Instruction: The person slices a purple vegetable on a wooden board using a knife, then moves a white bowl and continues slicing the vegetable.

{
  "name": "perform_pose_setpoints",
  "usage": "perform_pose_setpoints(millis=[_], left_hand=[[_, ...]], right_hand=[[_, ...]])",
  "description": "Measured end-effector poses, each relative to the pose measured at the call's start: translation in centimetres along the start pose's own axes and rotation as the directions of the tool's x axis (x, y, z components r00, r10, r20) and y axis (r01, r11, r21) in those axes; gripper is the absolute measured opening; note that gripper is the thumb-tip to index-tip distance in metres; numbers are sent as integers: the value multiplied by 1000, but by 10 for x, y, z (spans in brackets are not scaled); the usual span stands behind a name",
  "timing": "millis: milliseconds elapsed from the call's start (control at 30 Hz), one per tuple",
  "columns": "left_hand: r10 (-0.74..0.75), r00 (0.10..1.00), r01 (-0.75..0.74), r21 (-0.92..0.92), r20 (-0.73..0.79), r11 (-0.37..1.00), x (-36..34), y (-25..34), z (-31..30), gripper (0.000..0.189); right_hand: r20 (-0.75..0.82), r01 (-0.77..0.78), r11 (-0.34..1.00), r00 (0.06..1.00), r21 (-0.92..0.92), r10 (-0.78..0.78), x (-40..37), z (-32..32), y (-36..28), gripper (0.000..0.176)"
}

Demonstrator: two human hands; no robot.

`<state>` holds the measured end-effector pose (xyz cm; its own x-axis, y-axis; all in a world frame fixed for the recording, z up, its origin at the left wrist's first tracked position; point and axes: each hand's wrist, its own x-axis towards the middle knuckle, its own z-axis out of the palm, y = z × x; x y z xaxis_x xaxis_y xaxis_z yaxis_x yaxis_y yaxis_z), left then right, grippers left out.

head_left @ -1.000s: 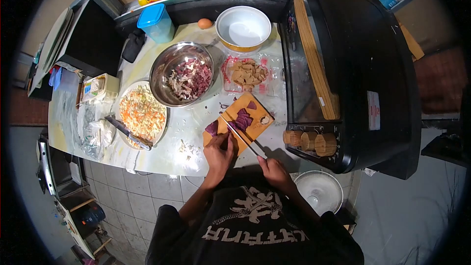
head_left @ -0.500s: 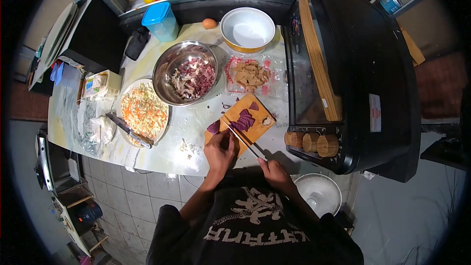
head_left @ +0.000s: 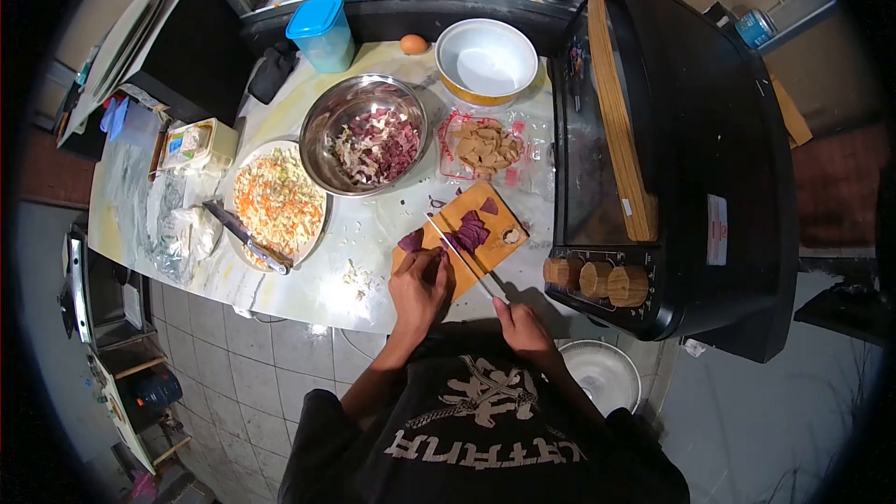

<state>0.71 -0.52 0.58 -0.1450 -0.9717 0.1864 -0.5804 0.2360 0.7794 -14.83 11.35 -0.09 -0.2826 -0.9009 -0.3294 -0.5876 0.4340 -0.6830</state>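
Observation:
My left hand (head_left: 419, 291) is closed at the left edge of the wooden cutting board (head_left: 499, 254), its curled fingers on a dark purple vegetable piece. My right hand (head_left: 523, 325) grips the handle of a knife (head_left: 464, 257), whose blade slants up and left across the board beside my left fingertips. Right of the blade lie purple slices (head_left: 471, 231). A larger purple chunk (head_left: 411, 241) sits just above my left hand. Behind the board, a steel bowl (head_left: 314, 145) holds chopped purple and white pieces, and brown slices (head_left: 487, 147) rest on a plastic bag.
A plate (head_left: 322, 224) of shredded vegetables with a second knife (head_left: 245, 237) across it stands at left. Behind are a white bowl (head_left: 487, 58), an egg (head_left: 413, 44) and a blue-lidded container (head_left: 322, 35). A black oven (head_left: 691, 159) borders the right side.
The view has shifted slightly, moving the countertop items a little rightward in the frame. The knife blade has tilted a little against the board. Both hands keep their holds.

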Motion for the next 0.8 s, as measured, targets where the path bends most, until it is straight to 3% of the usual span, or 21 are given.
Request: perform_pose_setpoints(millis=[267,800], left_hand=[[-19,1000,19,46,15,999,-3,1,-4,9],[21,1000,-23,98,16,995,-3,1,1,8]], right_hand=[[97,-55,998,994,19,53,2,-12,-11,61],[-2,-19,996,1000,84,20,-5,0,-3,57]])
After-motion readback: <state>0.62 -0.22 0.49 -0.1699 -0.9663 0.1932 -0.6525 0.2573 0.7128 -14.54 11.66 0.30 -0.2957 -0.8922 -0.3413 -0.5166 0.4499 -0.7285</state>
